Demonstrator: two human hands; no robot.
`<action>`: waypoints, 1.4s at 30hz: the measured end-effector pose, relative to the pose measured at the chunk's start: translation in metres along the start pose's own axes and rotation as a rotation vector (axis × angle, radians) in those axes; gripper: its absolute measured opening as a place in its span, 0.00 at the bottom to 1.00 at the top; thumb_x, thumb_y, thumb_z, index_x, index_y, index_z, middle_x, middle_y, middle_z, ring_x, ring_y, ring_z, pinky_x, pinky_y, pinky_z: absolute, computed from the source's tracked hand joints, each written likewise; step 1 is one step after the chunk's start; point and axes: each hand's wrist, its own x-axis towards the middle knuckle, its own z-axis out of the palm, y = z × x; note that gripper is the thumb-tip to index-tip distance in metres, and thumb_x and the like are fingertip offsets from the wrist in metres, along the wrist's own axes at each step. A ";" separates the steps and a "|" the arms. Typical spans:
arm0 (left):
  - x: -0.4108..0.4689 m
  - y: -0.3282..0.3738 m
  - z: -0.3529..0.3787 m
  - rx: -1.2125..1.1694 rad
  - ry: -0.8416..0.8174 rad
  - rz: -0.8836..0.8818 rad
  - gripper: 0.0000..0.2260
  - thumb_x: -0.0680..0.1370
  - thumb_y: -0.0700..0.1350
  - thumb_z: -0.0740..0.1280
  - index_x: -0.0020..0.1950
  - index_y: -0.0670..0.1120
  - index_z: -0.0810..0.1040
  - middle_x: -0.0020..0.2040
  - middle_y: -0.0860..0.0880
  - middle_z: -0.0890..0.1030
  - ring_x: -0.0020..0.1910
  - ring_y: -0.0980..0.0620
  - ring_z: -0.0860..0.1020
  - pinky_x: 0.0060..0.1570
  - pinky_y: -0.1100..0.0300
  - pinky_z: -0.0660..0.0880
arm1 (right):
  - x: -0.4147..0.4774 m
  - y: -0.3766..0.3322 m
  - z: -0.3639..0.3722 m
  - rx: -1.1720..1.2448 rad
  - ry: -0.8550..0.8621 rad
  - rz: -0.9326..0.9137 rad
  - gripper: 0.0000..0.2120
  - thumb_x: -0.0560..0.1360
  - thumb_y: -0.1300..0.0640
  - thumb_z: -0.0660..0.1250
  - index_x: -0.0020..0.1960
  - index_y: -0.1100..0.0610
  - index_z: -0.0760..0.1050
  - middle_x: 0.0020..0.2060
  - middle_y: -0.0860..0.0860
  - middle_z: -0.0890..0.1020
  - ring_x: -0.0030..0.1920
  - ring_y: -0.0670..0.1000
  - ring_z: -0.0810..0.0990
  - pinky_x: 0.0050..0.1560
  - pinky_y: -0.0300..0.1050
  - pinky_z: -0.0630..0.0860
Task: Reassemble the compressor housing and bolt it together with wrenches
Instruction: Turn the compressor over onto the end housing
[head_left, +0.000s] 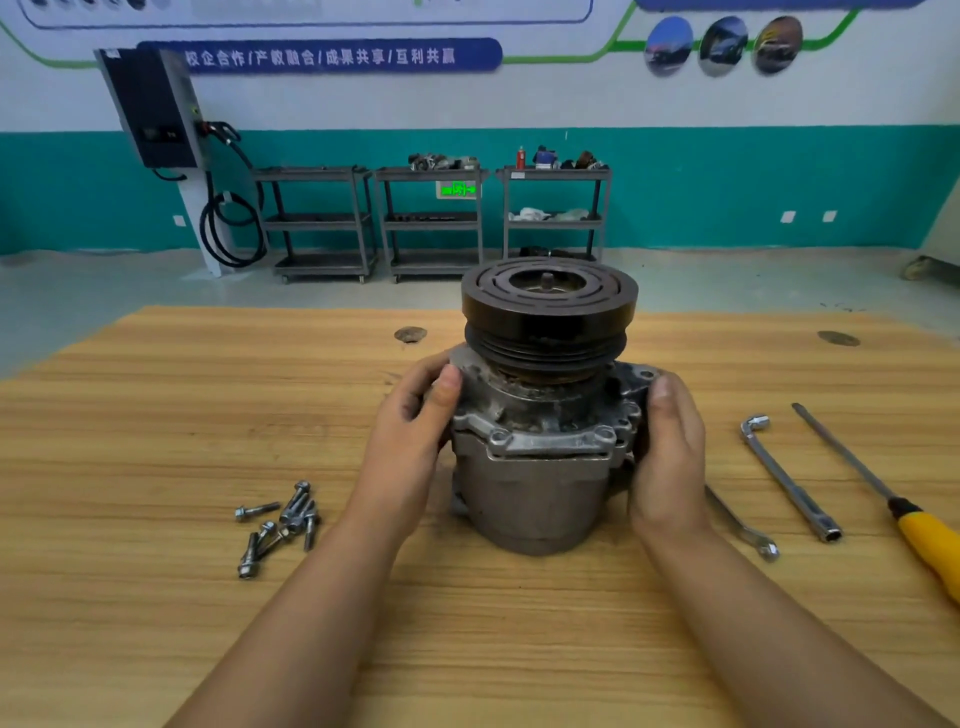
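The left hand (415, 441) grips the left side of the compressor housing (530, 467). Its fingers curl round the upper casting and its thumb presses on the flange rim. The right hand (670, 457) clasps the right side at the same height, with the palm against the casting and the thumb lying up beside a mounting ear. Both hands are closed round the upper section and neither holds a tool.

The housing stands upright near the middle of the table (156, 415), roughly midway between the left and right edges. Its long axis is vertical, with the dark grooved pulley (548, 306) on top facing up and the rounded rear end on the wood. A thin seam shows between the upper casting and the lower body.

A loose heap of bolts (280, 519) lies toward the left edge, apart from the left hand. Toward the right edge an open-ended wrench (743, 525) lies partly hidden behind the right wrist. Beyond it lie an L-shaped socket wrench (789, 478) and a screwdriver (883, 499) with a yellow handle, both pointing toward the far edge.

On the wall behind, a blue banner (319, 56) reads 校企合作/产教融合/成果共享/互利共赢. A green lit sign (457, 189) hangs among the grey carts (322, 218), its writing too small to read.
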 end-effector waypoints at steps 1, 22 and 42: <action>-0.001 0.000 0.001 -0.007 0.004 0.009 0.20 0.71 0.58 0.68 0.55 0.47 0.78 0.50 0.49 0.83 0.50 0.53 0.81 0.44 0.63 0.77 | -0.001 0.001 0.001 0.008 -0.003 0.003 0.11 0.78 0.51 0.55 0.43 0.54 0.72 0.36 0.41 0.78 0.40 0.42 0.75 0.42 0.36 0.73; -0.011 0.005 0.012 -0.143 0.022 0.009 0.19 0.73 0.53 0.59 0.57 0.44 0.76 0.53 0.47 0.81 0.55 0.50 0.79 0.58 0.55 0.74 | -0.013 -0.003 0.017 0.253 0.113 0.064 0.10 0.76 0.50 0.56 0.42 0.48 0.75 0.38 0.44 0.79 0.44 0.47 0.75 0.51 0.46 0.72; -0.013 0.009 -0.001 -0.135 -0.081 -0.040 0.17 0.74 0.46 0.66 0.61 0.41 0.75 0.53 0.46 0.81 0.52 0.50 0.79 0.52 0.57 0.76 | -0.014 -0.008 0.017 0.248 0.114 0.084 0.11 0.77 0.51 0.56 0.40 0.50 0.74 0.36 0.45 0.76 0.41 0.45 0.73 0.45 0.40 0.72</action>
